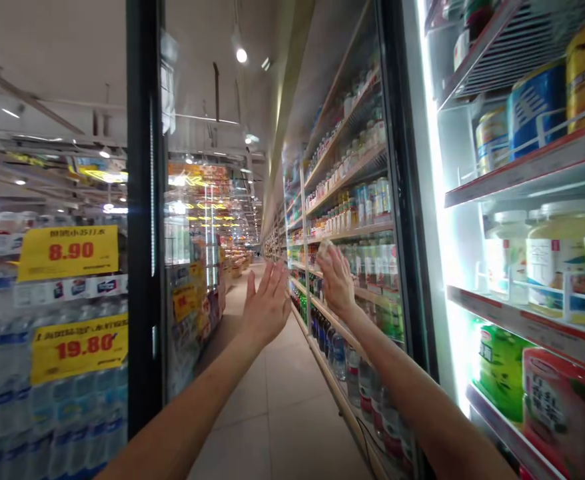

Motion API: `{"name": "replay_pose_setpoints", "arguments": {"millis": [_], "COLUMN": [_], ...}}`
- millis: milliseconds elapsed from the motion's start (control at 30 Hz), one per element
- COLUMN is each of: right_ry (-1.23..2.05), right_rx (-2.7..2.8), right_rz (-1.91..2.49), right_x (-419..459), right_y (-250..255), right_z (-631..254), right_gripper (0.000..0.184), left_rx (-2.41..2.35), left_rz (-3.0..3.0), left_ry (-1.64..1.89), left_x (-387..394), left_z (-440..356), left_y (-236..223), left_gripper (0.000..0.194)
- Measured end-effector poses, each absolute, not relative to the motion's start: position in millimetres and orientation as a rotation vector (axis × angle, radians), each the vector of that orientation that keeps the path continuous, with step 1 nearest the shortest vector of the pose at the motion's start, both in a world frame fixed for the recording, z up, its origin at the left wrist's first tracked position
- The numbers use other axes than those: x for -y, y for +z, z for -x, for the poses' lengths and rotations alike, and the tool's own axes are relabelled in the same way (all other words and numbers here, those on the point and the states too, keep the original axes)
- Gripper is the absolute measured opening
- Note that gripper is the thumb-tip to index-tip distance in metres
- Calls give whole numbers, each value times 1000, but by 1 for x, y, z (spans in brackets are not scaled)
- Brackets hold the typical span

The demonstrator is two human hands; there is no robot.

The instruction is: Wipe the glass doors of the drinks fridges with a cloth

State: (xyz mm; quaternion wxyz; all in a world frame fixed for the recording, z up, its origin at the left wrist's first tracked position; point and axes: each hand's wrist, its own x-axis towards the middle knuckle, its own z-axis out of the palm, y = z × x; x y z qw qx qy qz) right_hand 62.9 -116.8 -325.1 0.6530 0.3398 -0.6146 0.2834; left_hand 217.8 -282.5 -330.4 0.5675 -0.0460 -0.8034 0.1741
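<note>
Before me stands the swung-out glass door [222,200] of a drinks fridge, in a black frame. My left hand [267,303] is up at the glass near its middle, fingers stretched and apart, with nothing in it. To its right, my right hand [338,283] is raised at the same height, palm towards the pane. A small pale crumpled wad, perhaps a cloth [325,248], shows at its fingertips. Its palm side is hidden. Rows of bottles and the aisle show in the glass, partly as reflections.
The lit fridge on the right has shelves [527,327] with bottles [557,253], large cans [537,107] and green and red packs [567,407]. On the left, packs of bottled water [57,427] are stacked under yellow price signs [67,252]. Below is the tiled floor [272,427].
</note>
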Motion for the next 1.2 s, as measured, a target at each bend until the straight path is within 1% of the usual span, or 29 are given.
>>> {"name": "replay_pose_setpoints", "arguments": {"millis": [67, 167, 233, 300, 400, 467, 500, 600, 667, 700, 800, 867, 900, 1000, 1067, 1100, 1200], "right_ry": [653, 864, 894, 807, 512, 435, 499, 852, 899, 840, 510, 417, 467, 828, 912, 853, 480], "right_rx": [1395, 1322, 1292, 1298, 1322, 1323, 1323, 1288, 1276, 1277, 1252, 1242, 1258, 1310, 1308, 1303, 1243], "right_rz": [-750, -466, -436, -567, -921, -1000, -933, -566, -546, -638, -1057, -1162, -1116, -765, -701, -776, -1159], "right_x": [110, 102, 113, 136, 168, 170, 168, 166, 183, 196, 233, 243, 243, 240, 247, 254, 279], "right_y": [-320, -303, -294, -293, -297, -293, -287, -268, -265, -268, -281, -282, -277, -256, -249, -250, -261], "right_z": [-60, -51, -55, -70, -95, -101, -100, -98, -107, -115, -143, -153, -154, -152, -157, -163, -184], "right_gripper": [42, 44, 45, 44, 42, 41, 41, 42, 42, 42, 42, 44, 45, 44, 42, 41, 38], "left_rx": [1884, 1871, 1862, 1852, 1833, 1809, 1795, 1743, 1707, 1691, 1670, 1667, 1667, 1664, 1668, 1670, 1665], "left_rz": [99, 80, 66, 54, 33, 14, -2, -66, -107, -122, -143, -152, -157, -172, -176, -177, -183], "left_ry": [419, 415, 400, 394, 407, 422, 426, 425, 419, 417, 415, 410, 403, 379, 369, 367, 368], "left_x": [286, 294, 300, 308, 324, 337, 343, 357, 363, 366, 374, 382, 386, 396, 399, 401, 406], "left_z": [-221, -227, -232, -236, -248, -260, -267, -288, -298, -302, -310, -315, -318, -326, -330, -332, -336], "left_y": [-327, -324, -323, -323, -318, -310, -305, -288, -279, -277, -277, -281, -283, -287, -288, -287, -286], "left_gripper": [52, 54, 57, 57, 59, 60, 60, 60, 60, 60, 60, 59, 59, 60, 60, 60, 58]}}
